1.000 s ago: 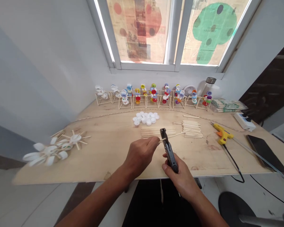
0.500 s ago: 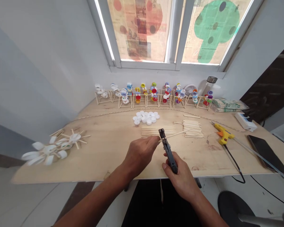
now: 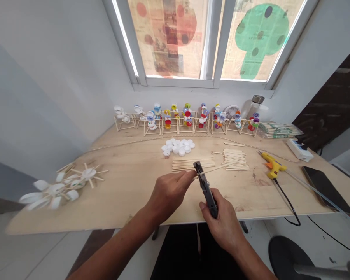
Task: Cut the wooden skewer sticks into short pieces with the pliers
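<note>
My left hand [image 3: 172,190] is closed, its fingertips pinching a thin wooden stick beside the jaws of a tool. The stick [image 3: 217,168] slants up to the right from the jaws, over the table. My right hand [image 3: 223,217] is wrapped round the handles of dark metal pliers [image 3: 207,190], which point up and away from me. The jaws meet the stick right by my left fingertips. Just beyond lie a row of long thin sticks [image 3: 192,163], a stack of shorter sticks [image 3: 235,158] and a pile of white bottle caps [image 3: 177,147].
Stick frames with coloured cap wheels [image 3: 187,118] line the back by the window. White cap-and-stick wheels [image 3: 55,189] lie at the left. To the right are a yellow glue gun [image 3: 274,165] with a cord, a power strip [image 3: 300,150], a phone [image 3: 326,188] and a bottle [image 3: 255,107].
The pliers' handles and jaws have come closer together on the stick. Both hands stay nearly in place, and the view has shifted slightly.
</note>
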Motion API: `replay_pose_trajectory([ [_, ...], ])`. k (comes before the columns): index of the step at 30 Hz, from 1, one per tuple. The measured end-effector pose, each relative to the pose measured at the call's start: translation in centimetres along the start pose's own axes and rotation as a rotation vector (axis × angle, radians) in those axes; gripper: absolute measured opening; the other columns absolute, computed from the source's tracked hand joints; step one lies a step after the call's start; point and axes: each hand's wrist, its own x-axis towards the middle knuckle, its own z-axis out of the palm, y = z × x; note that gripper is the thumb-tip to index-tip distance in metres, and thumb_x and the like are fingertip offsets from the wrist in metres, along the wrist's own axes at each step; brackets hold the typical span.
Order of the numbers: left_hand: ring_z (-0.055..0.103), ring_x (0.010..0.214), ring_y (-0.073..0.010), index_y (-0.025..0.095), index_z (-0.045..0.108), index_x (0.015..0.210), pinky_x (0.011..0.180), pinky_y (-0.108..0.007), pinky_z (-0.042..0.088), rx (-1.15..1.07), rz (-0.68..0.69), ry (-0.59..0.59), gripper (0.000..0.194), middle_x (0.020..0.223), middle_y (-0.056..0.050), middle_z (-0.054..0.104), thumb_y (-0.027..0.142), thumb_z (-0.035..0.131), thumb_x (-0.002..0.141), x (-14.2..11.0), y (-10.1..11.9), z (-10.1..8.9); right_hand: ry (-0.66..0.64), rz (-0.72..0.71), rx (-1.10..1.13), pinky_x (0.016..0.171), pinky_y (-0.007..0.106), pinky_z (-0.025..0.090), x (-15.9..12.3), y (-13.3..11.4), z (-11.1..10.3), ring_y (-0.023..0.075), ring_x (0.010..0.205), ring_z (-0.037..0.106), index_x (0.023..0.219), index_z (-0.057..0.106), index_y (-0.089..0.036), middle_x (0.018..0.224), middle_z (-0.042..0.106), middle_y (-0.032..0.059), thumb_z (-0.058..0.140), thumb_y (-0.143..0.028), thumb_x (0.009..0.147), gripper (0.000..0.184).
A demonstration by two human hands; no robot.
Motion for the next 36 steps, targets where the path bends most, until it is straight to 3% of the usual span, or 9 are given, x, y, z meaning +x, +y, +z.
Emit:
replay_pose_trajectory([
  [6,0.043,0.047,-0.0074,0.015,0.054,0.096,0.046,-0.019,0.031,0.063,0.076,0.047,0.017,0.056,0.003,0.052,0.012,0.041,0.085,-0.13,-0.07,-0.25,0.065,-0.072,-0.100,0.057,0.026,0.038,-0.23,0.28,0.14,0.0178,0.064,0.055,0.092,0.051,-0.020,0.073,0.060,0.0016,0.047,-0.026,0.078,0.016],
  [15,0.046,0.052,-0.0087,0.013,0.051,0.100,0.049,-0.022,0.033,0.079,0.149,0.070,0.020,0.061,0.001,0.055,0.009,0.043,0.082,-0.42,-0.25,-0.40,0.102,-0.141,-0.141,0.059,0.027,0.039,-0.25,0.56,0.36,0.0191,0.067,0.055,0.095,0.050,-0.020,0.075,0.059,0.0029,0.046,-0.028,0.079,0.018],
  [36,0.042,0.051,-0.0089,0.011,0.051,0.099,0.048,-0.023,0.030,0.119,0.158,0.087,0.018,0.061,0.001,0.054,0.009,0.047,0.081,-0.58,-0.31,-0.26,0.136,-0.176,-0.207,0.059,0.028,0.038,0.06,0.86,0.76,0.0197,0.065,0.055,0.094,0.049,-0.020,0.074,0.060,0.0035,0.045,-0.027,0.080,0.016],
])
